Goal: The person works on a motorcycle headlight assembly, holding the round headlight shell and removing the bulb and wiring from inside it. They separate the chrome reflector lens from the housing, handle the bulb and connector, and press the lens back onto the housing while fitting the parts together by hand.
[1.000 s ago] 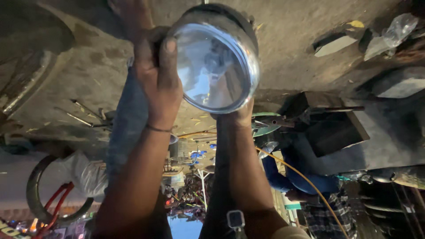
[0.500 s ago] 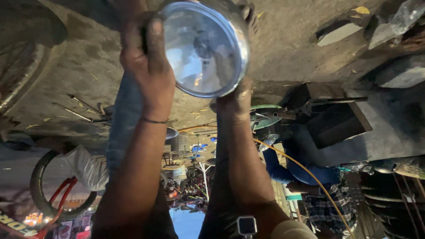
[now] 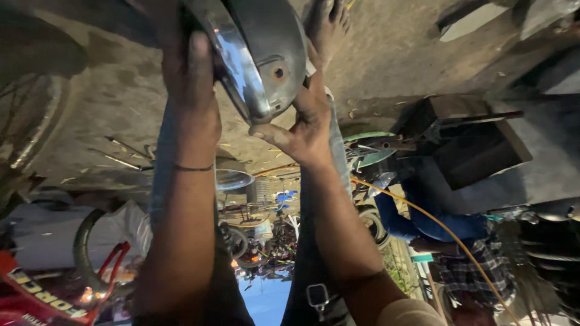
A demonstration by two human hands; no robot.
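Observation:
Both my hands hold a round chrome headlamp at the top middle of the view. It is turned edge-on, so its shiny back shell with a small hole faces me and the glass rim slants left. My left hand, with a thin band on the wrist, grips the rim on the left side. Under the shell on the right, my right hand has its fingers pressed against the metal. My legs in jeans and a bare foot show behind the arms. The whole scene looks upside down.
Concrete ground fills the top. A dark box lies at the right, with a person in blue jeans and a checked shirt and an orange hose beside it. A tyre and red bodywork are lower left. Thin rods lie left.
The headlamp has turned from glass facing me to edge-on, showing its chrome back. Both hands have moved up in the view and come closer to me.

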